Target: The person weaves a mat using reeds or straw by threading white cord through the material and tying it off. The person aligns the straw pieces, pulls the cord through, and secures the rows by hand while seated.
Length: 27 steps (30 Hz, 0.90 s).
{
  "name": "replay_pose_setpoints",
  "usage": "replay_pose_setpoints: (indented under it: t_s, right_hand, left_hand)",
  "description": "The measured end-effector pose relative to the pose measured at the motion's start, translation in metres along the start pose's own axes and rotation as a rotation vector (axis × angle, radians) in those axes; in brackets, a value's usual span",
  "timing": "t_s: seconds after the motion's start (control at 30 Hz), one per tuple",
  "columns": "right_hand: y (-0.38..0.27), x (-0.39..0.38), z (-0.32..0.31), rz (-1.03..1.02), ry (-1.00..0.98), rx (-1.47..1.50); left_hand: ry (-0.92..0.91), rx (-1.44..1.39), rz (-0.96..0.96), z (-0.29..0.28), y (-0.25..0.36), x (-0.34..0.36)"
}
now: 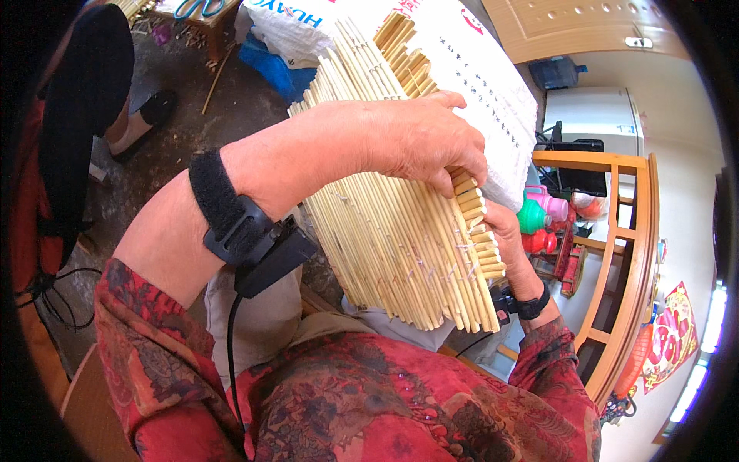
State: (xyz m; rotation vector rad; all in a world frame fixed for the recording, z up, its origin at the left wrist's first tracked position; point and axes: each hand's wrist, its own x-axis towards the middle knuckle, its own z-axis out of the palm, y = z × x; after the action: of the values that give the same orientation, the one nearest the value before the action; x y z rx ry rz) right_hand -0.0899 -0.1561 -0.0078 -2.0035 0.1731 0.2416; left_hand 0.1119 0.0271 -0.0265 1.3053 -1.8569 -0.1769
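Observation:
A mat of pale yellow reed stalks [385,239], laid side by side with thin thread across them, stands tilted over my lap. It looks doubled, with a second row of cut ends [483,242] along its right side. My left hand [435,138] reaches across the upper part, its fingers curled over the right edge and closed on the stalks. Lower on that edge is my right hand [504,231], against the mat's far side; the reeds hide most of its fingers. Black straps circle both wrists, and a small black device hangs from the left one.
A large white woven sack [493,100] lies just beyond the mat, over a blue bag [273,69]. Another person's dark trouser leg [85,115] and shoe are at left. Wooden furniture frame [616,239], green and pink flasks [531,214] stand at right. Blue-handled scissors [202,8] lie far left.

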Motion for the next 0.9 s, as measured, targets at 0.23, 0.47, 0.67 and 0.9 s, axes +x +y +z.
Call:
replay_pose_setpoints:
  t_s: [0.23, 0.47, 0.67, 0.9]
  right_hand:
    - [-0.032, 0.019, 0.006, -0.412, -0.038, -0.488]
    - [-0.031, 0.025, 0.012, -0.441, -0.202, -0.281]
    - [-0.027, 0.026, 0.011, -0.342, -0.353, -0.110]
    - [-0.023, 0.023, 0.009, -0.327, -0.365, -0.074]
  left_hand:
    - [0.002, 0.083, -0.032, -0.006, 0.013, -0.006]
    - [-0.034, 0.074, -0.091, -0.012, 0.030, -0.018]
    - [-0.044, 0.069, -0.121, -0.017, 0.039, -0.022]
    - [-0.066, 0.052, -0.146, -0.019, 0.040, -0.023]
